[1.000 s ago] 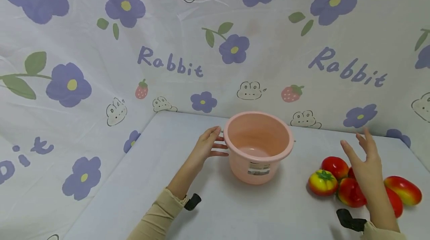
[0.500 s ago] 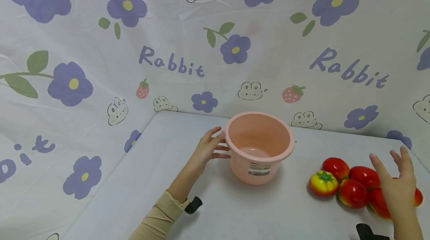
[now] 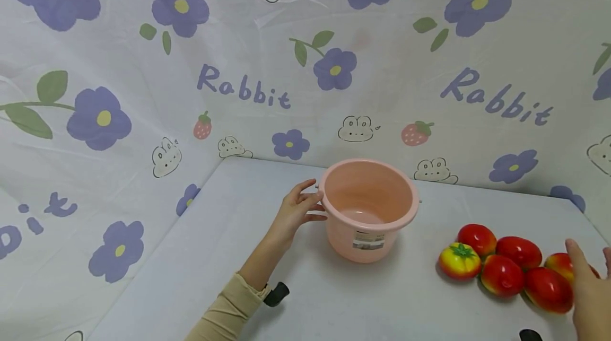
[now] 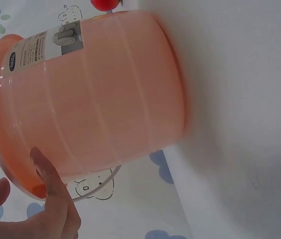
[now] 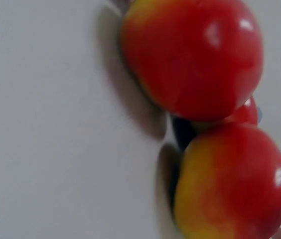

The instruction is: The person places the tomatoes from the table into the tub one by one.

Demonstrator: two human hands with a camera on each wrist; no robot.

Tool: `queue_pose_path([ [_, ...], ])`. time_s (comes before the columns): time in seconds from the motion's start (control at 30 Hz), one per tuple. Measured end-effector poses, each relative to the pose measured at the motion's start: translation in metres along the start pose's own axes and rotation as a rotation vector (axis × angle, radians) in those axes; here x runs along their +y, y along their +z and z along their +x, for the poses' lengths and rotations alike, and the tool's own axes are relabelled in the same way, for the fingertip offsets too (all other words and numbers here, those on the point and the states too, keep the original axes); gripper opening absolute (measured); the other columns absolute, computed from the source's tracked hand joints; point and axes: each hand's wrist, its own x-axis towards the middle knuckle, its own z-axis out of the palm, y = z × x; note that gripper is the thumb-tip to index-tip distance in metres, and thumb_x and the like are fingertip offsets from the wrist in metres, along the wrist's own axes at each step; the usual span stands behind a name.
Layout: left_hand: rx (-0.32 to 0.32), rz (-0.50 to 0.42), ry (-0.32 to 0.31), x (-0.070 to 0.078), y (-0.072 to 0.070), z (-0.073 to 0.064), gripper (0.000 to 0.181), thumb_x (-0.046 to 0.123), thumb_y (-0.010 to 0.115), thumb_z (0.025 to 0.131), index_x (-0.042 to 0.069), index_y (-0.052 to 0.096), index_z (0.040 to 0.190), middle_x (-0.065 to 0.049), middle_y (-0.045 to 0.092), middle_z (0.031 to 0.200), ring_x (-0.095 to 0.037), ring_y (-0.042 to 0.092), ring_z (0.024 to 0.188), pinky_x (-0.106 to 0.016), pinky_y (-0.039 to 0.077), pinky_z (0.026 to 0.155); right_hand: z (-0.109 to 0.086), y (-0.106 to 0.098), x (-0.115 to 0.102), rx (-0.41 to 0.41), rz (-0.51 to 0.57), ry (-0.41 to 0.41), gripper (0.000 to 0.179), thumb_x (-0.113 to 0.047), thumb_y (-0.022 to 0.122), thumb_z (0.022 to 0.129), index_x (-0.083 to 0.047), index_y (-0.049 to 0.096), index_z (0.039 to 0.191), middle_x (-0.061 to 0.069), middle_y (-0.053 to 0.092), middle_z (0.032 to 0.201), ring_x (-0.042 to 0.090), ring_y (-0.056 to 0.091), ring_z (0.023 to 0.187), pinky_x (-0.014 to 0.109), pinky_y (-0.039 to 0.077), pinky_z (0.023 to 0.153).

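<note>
A pink plastic bucket [image 3: 361,243] with a label stands upright on the white table, its inside bare. My left hand [image 3: 292,213] is at its left side. The fingers touch the wall just below the rim, and the thumb stands apart from them outside the rim. In the left wrist view one finger [image 4: 50,174] lies along the bucket's wall. At the right edge of the head view my right hand [image 3: 592,293] is spread beside a group of glossy red-and-yellow fruits [image 3: 549,289]. A yellow fruit with a green leafy top [image 3: 459,261] sits at the group's left.
The table [image 3: 382,309] meets a white cloth backdrop [image 3: 267,38] printed with purple flowers and rabbits. Two round fruits [image 5: 195,55] fill much of the right wrist view. The bucket's thin handle [image 4: 100,186] hangs at its far side.
My right hand has moved right and toward me from above the fruits, uncovering several of them. The left hand has stayed at the bucket, its fingers shifting slightly. The bucket has hardly moved.
</note>
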Motion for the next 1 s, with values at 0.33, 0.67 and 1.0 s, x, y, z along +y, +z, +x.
queue_pose_path([
  [0.33,-0.015,-0.012,0.030,0.002,0.000,-0.003,0.056,0.016,0.060,0.096,0.010,0.039,0.147,-0.019,0.062,0.119,-0.012,0.068,0.087,-0.038,0.061,0.086,0.021,0.008,0.022,-0.044,-0.007,0.007,0.077,-0.048,0.048,0.096,-0.045,-0.005,0.152,-0.005,-0.001,0.166,0.021,0.000,0.154,0.042,0.011,0.122],
  [0.67,-0.032,-0.021,0.030,0.002,-0.001,-0.005,0.054,0.016,0.061,0.096,0.014,0.042,0.146,-0.022,0.061,0.123,-0.012,0.069,0.089,-0.040,0.060,0.088,0.025,0.009,0.029,-0.025,0.012,0.000,0.076,-0.041,0.049,0.097,-0.043,-0.001,0.153,-0.004,-0.001,0.166,0.021,0.001,0.155,0.042,0.008,0.125],
  [1.0,-0.039,-0.020,0.033,0.002,-0.002,-0.004,0.053,0.016,0.061,0.096,0.015,0.043,0.146,-0.019,0.062,0.121,-0.012,0.069,0.089,-0.041,0.059,0.089,0.034,0.009,0.030,0.010,0.062,0.077,0.067,-0.041,0.048,0.098,-0.050,0.008,0.150,-0.015,0.010,0.164,0.011,0.007,0.154,0.033,0.009,0.125],
])
